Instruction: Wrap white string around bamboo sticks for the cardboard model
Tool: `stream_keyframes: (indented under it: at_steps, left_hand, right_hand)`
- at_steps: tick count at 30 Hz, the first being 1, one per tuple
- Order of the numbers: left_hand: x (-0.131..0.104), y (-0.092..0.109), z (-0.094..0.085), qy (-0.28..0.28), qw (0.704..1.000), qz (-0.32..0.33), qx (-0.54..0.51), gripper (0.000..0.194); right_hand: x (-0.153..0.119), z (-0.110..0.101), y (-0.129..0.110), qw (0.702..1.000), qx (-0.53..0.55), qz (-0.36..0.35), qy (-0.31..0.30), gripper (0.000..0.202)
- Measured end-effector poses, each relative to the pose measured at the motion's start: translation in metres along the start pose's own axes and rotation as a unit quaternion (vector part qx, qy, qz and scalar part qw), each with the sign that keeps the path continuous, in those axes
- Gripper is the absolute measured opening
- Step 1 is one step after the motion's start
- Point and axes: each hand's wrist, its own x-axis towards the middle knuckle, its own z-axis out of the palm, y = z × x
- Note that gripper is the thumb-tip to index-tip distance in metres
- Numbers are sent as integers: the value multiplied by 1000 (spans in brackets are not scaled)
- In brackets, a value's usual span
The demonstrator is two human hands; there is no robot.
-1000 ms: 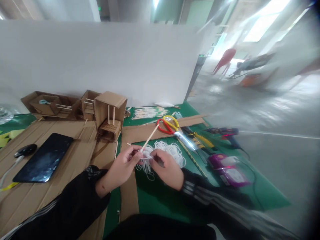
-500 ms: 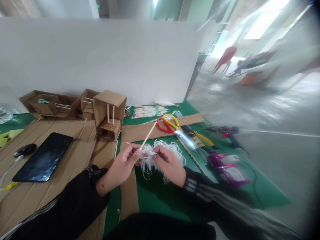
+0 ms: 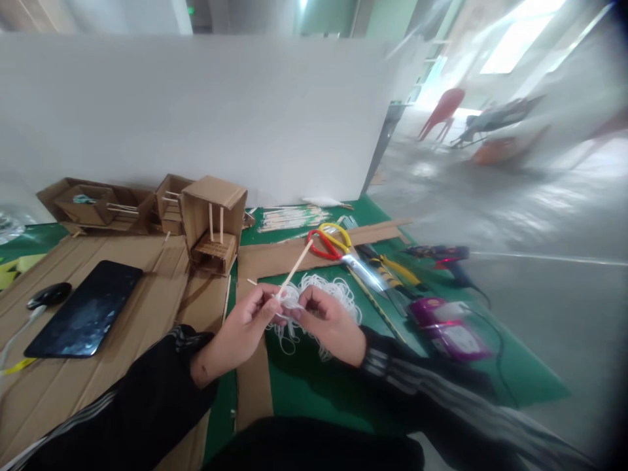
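Between thumb and fingers, my left hand (image 3: 252, 320) grips a thin wooden stick (image 3: 296, 268) that slants up to the right. White string (image 3: 290, 299) is bunched around the stick's lower end. My right hand (image 3: 331, 322) is closed with thumb and forefinger pinching the string close beside the left fingertips. Under and behind both hands lies a loose tangle of white string (image 3: 343, 296) on the green tabletop. Scissors (image 3: 336, 248) with one red and one yellow handle lie just beyond the tangle, blades toward the right. How the string is looped at the stick is too small to make out.
To the left, a black phone (image 3: 86, 307) lies on a cardboard sheet (image 3: 161, 261) beside cardboard box structures (image 3: 216, 222). Several thin sticks (image 3: 292, 218) lie at the back. Pliers (image 3: 402, 273), a purple device (image 3: 449, 327) and a glue gun or drill-like tool (image 3: 441, 255) are on the right.
The stick has shifted slightly right and its tip is a little lower. My right fingers have shifted slightly at the string; the bunch by the stick looks rounder.
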Motion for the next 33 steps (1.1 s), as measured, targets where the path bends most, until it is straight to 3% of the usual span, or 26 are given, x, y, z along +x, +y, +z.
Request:
stream_keyframes:
  at_steps: [7,14,19,27,33]
  left_hand:
    - [1,-1,-2,18,1000,18,1,23]
    - [1,3,0,33,972,-73,-221,20]
    - [2,7,-2,39,952,-95,-288,17]
    - [2,10,-7,47,947,-116,-296,19]
    - [3,5,-6,38,967,-95,-232,25]
  right_hand:
    - [-1,-1,-1,994,98,8,-50,20]
    - [-2,-3,-7,995,78,22,-52,11]
    - [-2,-6,-8,999,6,-8,-50,17]
    - [-2,-6,-9,998,-62,-20,-24,10]
    - [0,-7,-6,1000,-29,1,8,15]
